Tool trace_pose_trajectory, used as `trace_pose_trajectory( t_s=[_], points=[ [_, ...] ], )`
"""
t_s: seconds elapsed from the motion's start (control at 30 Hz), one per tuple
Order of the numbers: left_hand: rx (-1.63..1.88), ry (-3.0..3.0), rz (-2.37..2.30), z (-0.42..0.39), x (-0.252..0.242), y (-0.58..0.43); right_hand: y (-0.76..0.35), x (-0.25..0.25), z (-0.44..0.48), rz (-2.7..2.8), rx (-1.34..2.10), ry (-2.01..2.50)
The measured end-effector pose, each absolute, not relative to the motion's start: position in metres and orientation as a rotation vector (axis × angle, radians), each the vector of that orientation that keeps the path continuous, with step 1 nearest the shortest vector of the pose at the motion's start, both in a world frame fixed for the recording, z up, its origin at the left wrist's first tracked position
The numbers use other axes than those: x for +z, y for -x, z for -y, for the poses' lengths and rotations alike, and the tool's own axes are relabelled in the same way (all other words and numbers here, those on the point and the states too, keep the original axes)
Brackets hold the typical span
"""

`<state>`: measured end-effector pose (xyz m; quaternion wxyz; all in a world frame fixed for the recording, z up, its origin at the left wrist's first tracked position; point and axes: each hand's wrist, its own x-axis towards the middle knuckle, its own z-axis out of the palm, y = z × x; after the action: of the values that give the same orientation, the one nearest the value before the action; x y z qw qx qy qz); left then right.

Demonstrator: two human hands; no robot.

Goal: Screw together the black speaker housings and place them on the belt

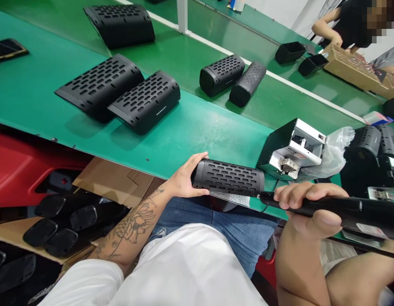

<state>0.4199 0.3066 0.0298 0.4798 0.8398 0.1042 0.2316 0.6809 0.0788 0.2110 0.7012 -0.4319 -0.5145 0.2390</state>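
Speaker [232, 177]: black, patterned with staggered rows of rounded slots. Electric screwdriver [348, 208]: black, bearing a pale label. Other speakers [99, 83]: black, similarly slotted, one with white lettering on its side. Tabletop [209, 138]: blue-green; the belt [181, 55] behind it, a deeper green, bordered by a white rail [280, 78]. Machine [280, 142]: black side panel, silvery-white front with a small reddish mark. Plastic bag [335, 148]: colourless. Cardboard boxes [107, 178]: brown. Phone [7, 49]: black, with a yellowish edge. Shirt [184, 267]: plain white. Jeans [190, 212]: blue, unevenly faded. Forearm [135, 223]: floral tattoo in dark line.
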Motion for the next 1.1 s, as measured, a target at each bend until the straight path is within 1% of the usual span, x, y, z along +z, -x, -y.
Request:
trace_pose_trajectory(
  t_s=[0.37,0.6,0.73,0.9,0.93,1.0,1.1],
  points=[
    [0.540,-2.053,-0.269,-0.308,0.032,-0.421,-0.676,0.211,-0.082,1.322,0.576,0.913],
    [0.622,-2.163,-0.239,-0.304,0.027,-0.422,-0.686,0.216,-0.075,1.160,0.520,1.044],
    [0.701,-2.237,-0.216,-0.295,0.027,-0.429,-0.720,0.222,-0.076,0.913,0.321,1.136],
    [0.797,-2.244,-0.166,-0.292,0.029,-0.432,-0.753,0.229,-0.098,0.692,-0.255,1.249],
    [0.814,-2.233,-0.164,-0.293,0.029,-0.431,-0.758,0.228,-0.104,0.654,-0.329,1.272],
    [0.846,-2.210,-0.175,-0.294,0.029,-0.429,-0.766,0.222,-0.115,0.579,-0.353,1.335],
    [0.859,-2.180,-0.187,-0.295,0.026,-0.427,-0.769,0.212,-0.124,0.537,-0.271,1.392]
  ],
)
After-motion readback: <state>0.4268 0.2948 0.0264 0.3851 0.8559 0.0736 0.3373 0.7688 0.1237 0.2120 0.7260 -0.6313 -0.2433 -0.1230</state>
